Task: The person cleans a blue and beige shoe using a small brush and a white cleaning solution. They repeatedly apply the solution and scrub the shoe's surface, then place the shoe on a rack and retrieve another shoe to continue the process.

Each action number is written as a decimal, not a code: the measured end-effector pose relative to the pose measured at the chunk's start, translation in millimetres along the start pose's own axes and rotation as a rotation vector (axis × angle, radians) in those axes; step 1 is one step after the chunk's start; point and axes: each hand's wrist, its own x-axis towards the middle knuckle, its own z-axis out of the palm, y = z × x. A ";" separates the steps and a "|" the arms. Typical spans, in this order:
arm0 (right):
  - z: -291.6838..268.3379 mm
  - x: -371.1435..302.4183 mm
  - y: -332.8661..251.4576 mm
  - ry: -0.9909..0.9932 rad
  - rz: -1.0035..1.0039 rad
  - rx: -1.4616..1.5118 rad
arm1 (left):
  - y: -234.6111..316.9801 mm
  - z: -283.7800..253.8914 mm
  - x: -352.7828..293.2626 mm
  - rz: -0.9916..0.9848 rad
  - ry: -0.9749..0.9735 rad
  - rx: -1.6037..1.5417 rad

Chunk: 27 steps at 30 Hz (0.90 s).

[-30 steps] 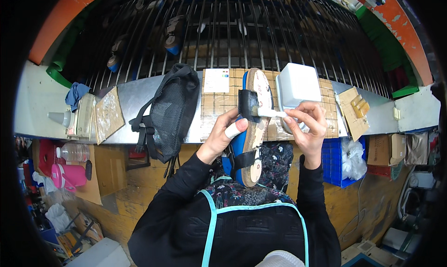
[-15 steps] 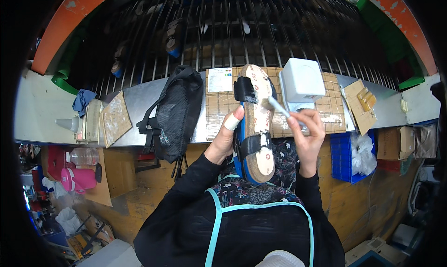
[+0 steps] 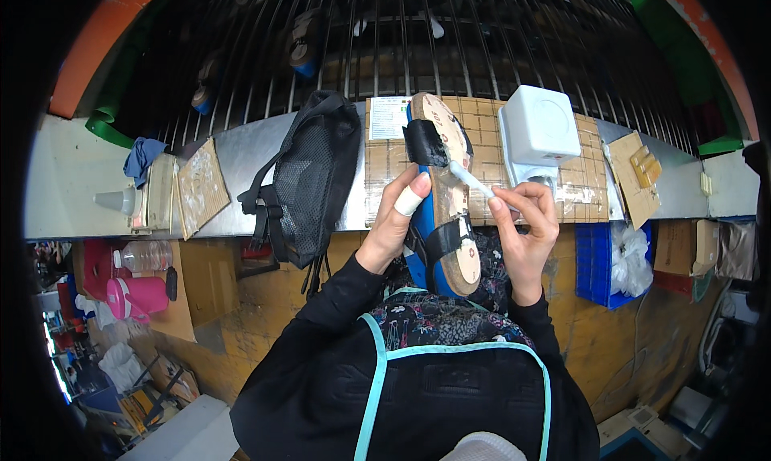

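A sandal (image 3: 450, 192) with black straps, a pale footbed, a cork midsole and a blue outer sole is held upright in front of me. My left hand (image 3: 401, 212) grips it by its left side, with the thumb wrapped in white tape showing and the other fingers hidden behind. In my right hand (image 3: 528, 232) a slim pale brush (image 3: 472, 180) is pinched between thumb and fingers. Its tip meets the footbed just below the upper black strap, near the middle of the sandal. Whether the tip carries any liquid cannot be seen.
A white box-shaped container (image 3: 542, 128) stands on the taped cardboard (image 3: 582, 192) to the right. Left lies a black mesh bag (image 3: 313, 180). Metal bars (image 3: 369, 43) run beyond the bench. A blue crate (image 3: 594, 272) with plastic bags sits below right.
The sandal has tilted slightly, its lower end shifting right. The brush tip has moved a little left and up across the footbed. The whole view has shifted slightly.
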 end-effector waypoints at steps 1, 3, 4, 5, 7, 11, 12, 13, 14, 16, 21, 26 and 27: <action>0.5 2.0 0.2 0.013 -0.040 -0.040 | 0.8 -1.0 0.2 0.015 -0.016 0.013; 1.3 4.9 0.4 0.045 -0.106 -0.105 | 3.0 -3.8 0.3 0.038 -0.044 0.053; 1.5 5.9 0.4 0.065 -0.132 -0.130 | 4.4 -5.4 0.3 0.046 -0.054 0.081; 1.1 6.8 0.7 0.076 -0.157 -0.163 | 5.4 -6.7 0.3 0.054 -0.065 0.108; 0.1 7.7 1.9 0.099 -0.195 -0.192 | 6.5 -7.9 1.7 0.052 -0.068 0.116; -3.5 6.6 7.6 0.035 -0.178 -0.081 | 6.8 -8.8 5.4 0.052 -0.072 0.082; -4.6 5.4 9.0 0.011 -0.175 -0.073 | 7.1 -9.2 7.0 0.039 -0.076 0.053; -6.0 3.9 10.1 -0.014 -0.166 -0.060 | 7.1 -9.3 7.6 0.030 -0.072 0.044; -7.4 2.5 11.0 -0.039 -0.156 -0.047 | 7.4 -9.8 8.2 0.022 -0.069 0.034; -10.9 0.5 12.1 -0.065 -0.164 -0.054 | 9.3 -12.1 11.0 -0.007 -0.081 0.114; -21.1 -3.5 10.9 -0.123 -0.142 -0.061 | 7.1 -10.5 16.9 0.043 -0.033 0.053; -26.0 -5.6 15.2 -0.131 -0.143 -0.023 | 9.6 -9.7 21.0 0.026 -0.016 0.081; -26.3 -6.2 17.0 -0.130 -0.139 -0.011 | 9.8 -8.4 21.6 0.029 -0.001 0.089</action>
